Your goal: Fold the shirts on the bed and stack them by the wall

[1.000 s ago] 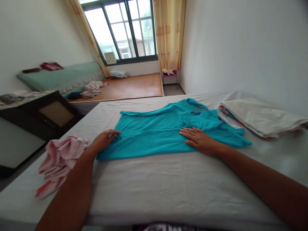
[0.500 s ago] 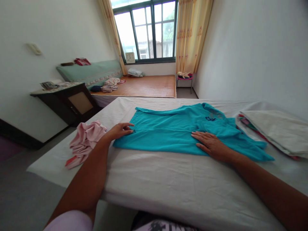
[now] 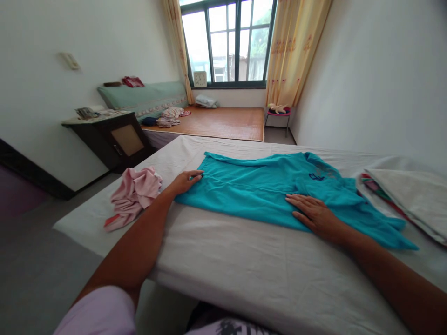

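Observation:
A turquoise shirt [image 3: 258,190] lies spread and partly folded on a bed with a white sheet [image 3: 244,260]. My left hand [image 3: 185,181] rests at the shirt's left hem, fingers lightly curled on the cloth edge. My right hand [image 3: 312,214] lies flat, palm down, on the shirt's near edge toward the right. A dark blue print shows near the shirt's far right part.
A crumpled pink garment [image 3: 134,193] lies on the bed's left corner. Folded white bedding [image 3: 408,195] over coloured cloth sits at the right. A dark cabinet [image 3: 111,137] stands left; a second bed with a mat [image 3: 223,122] lies under the window.
The view has swung left, so everything sits further right. My left hand has slid along the shirt's left hem towards the far side; my right hand stays flat on the shirt.

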Demonstrator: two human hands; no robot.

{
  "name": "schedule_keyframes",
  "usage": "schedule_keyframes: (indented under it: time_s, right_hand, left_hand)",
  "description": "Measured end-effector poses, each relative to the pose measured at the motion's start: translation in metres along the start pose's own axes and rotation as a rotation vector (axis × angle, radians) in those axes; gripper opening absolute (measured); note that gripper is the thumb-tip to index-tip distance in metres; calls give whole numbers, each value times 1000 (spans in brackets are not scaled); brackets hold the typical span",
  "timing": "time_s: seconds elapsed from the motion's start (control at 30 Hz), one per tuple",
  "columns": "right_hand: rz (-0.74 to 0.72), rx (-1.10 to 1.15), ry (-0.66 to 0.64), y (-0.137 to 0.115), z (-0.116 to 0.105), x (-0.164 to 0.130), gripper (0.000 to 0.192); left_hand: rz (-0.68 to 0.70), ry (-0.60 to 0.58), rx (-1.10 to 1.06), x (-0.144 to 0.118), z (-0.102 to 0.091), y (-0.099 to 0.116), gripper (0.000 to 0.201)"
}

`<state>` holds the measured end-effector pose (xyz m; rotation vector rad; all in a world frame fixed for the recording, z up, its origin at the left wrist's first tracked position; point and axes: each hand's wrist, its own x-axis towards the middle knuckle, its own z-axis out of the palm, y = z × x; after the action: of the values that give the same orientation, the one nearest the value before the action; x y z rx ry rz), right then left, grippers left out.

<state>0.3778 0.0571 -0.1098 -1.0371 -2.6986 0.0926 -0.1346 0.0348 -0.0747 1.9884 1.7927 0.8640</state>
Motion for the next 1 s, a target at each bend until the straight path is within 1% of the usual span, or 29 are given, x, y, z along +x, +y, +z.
schedule_keyframes:
  time_s: [0.03,0.1,0.17,0.27,0.3,0.37,0.43,0.5,0.57,0.63,0.67,0.7,0.77,0.8,0.83,0.87,0.9,0.93,1.0]
  right_hand:
    - [0,1,-2,-1,-1,0,52]
    - [2,5,-2,-2,-2,1,52]
    - [8,10,-3,-3,-3,1,52]
    - [13,21,-5,-5,-4,1,52]
    - [13,24,-4,-4,-4,1,52]
    - [7,27,-2,-3,-3,1,52]
    - [-3,26,-6,0,-3,0,52]
    - [-12,24,-9,2,-2,1,52]
    - [-14,23,-4,3,-2,2,52]
    - [-4,16,9,-1,-4,4,51]
    - [4,10,18,-4,-4,5,50]
    - [10,2,25,-8,-5,7,50]
    - [14,-14,29,-14,-6,8,49]
    - [14,-21,24,-15,-7,8,49]
    - [14,-26,14,-14,-8,7,50]
    - [16,-32,3,-11,-8,3,51]
    - [22,-38,-5,-5,-9,-2,52]
    - [34,-43,-10,3,-11,-9,52]
    - [97,-58,1,25,-14,-29,54]
  left_hand:
    - [17,-33,37,0,0,0,58]
    - [54,-53,139,0,0,0,56]
    - [83,-60,241,1,-1,2,49]
    - [83,-64,333,1,-1,5,38]
    - [80,-43,346,1,-1,5,35]
    - [66,56,359,-1,-1,6,32]
    - [19,148,379,-4,-2,7,31]
    - [-38,175,438,-6,-3,10,32]
    - [-39,210,510,-8,0,21,34]
    - [31,272,510,-7,11,39,37]
    - [87,259,468,-7,21,51,39]
    - [151,195,412,-8,32,62,41]
    - [289,-32,330,-11,58,81,46]
    - [339,-143,326,-14,69,87,50]
    - [362,-223,347,-17,78,89,55]
    - [349,-261,387,-19,84,87,61]
    - [304,-274,434,-22,86,81,65]
    - [241,-274,478,-23,84,73,68]
    - [122,-275,550,-24,72,54,68]
